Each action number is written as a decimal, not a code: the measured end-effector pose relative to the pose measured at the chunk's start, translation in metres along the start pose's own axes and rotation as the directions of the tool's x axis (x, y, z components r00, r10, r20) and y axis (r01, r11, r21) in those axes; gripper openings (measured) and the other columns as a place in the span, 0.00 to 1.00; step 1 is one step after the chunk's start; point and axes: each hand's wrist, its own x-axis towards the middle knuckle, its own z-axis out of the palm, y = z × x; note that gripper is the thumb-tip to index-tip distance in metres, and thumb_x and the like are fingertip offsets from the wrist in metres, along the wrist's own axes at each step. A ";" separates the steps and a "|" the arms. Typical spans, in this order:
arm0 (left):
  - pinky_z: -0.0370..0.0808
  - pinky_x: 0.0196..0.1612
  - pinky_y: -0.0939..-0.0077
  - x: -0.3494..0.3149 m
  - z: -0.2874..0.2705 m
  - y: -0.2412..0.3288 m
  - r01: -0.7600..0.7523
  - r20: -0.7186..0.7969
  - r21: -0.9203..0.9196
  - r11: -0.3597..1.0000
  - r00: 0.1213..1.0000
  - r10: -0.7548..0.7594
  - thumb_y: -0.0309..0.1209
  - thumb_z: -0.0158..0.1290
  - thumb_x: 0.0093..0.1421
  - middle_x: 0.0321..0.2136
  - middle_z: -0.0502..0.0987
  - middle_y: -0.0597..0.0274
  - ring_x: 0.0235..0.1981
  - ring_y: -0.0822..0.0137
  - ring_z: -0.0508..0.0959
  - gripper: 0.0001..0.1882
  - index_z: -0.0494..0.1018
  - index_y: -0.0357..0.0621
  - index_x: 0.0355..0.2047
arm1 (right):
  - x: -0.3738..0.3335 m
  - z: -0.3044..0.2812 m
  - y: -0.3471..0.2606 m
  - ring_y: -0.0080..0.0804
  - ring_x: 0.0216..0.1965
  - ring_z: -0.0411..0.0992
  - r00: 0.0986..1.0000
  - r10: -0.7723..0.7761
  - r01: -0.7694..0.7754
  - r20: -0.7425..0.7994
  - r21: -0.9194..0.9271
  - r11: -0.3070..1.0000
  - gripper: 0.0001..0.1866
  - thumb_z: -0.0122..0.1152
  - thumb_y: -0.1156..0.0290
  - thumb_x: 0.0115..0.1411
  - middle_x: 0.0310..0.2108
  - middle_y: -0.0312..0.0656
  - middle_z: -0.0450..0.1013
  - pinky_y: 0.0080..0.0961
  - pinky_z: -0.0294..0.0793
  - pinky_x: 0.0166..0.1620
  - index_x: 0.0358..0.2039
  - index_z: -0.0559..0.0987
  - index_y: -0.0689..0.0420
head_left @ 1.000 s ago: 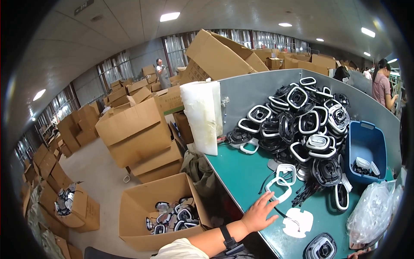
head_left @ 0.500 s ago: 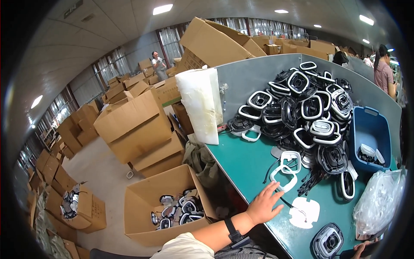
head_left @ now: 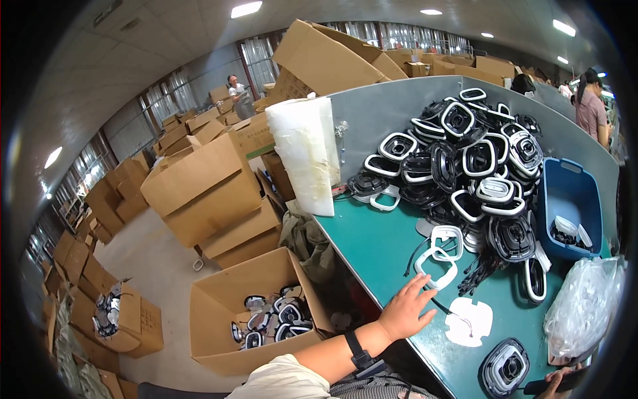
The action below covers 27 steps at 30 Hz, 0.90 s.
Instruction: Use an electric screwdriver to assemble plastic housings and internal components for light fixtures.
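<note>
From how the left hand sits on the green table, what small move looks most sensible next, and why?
Probably a short slide forward onto the white frame. The left hand lies flat and empty on the green table, fingertips just short of that frame, with the thin black cable right beside them. The right hand is barely in view at the lower edge.

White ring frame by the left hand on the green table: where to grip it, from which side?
Judgement: pinch the near rim of the white ring frame, coming from the left hand side. It lies flat with an open middle, so one finger can hook inside. A thin black cable runs just beside it; the pile crowds the far side.
</note>
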 end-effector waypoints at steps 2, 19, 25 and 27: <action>0.63 0.63 0.54 0.005 0.006 -0.005 -0.021 0.007 -0.028 0.999 1.000 0.022 0.35 0.61 0.52 0.59 0.64 0.45 0.61 0.44 0.64 0.24 0.72 0.44 0.49 | -0.004 -0.019 0.018 0.32 0.25 0.72 0.999 -0.025 0.022 -0.038 -0.083 0.996 0.17 0.65 0.71 0.57 0.31 0.46 0.73 0.26 0.74 0.25 0.44 0.72 0.63; 0.60 0.63 0.54 0.057 0.025 0.063 -0.065 0.437 -0.033 0.997 0.896 0.073 0.50 0.69 0.39 0.59 0.65 0.42 0.62 0.46 0.64 0.50 0.63 0.41 0.61 | 0.002 0.011 0.011 0.27 0.24 0.68 0.997 -0.055 0.061 -0.056 0.115 0.991 0.31 0.62 0.71 0.58 0.29 0.40 0.66 0.28 0.72 0.31 0.58 0.59 0.63; 0.57 0.64 0.52 0.055 0.045 0.074 -0.123 0.546 0.151 0.981 0.838 0.021 0.57 0.69 0.36 0.60 0.63 0.37 0.63 0.42 0.61 0.57 0.60 0.41 0.63 | 0.001 0.008 0.010 0.27 0.24 0.68 0.997 -0.054 0.062 -0.049 0.172 0.983 0.31 0.62 0.70 0.59 0.30 0.40 0.65 0.27 0.72 0.32 0.58 0.58 0.63; 0.56 0.64 0.49 0.056 0.050 0.071 -0.170 0.554 0.220 0.960 0.832 0.020 0.57 0.69 0.37 0.61 0.62 0.37 0.63 0.39 0.59 0.56 0.62 0.41 0.62 | 0.001 0.010 0.009 0.27 0.25 0.68 0.997 -0.035 0.045 -0.064 0.161 0.986 0.32 0.64 0.69 0.58 0.30 0.40 0.65 0.27 0.73 0.32 0.58 0.58 0.62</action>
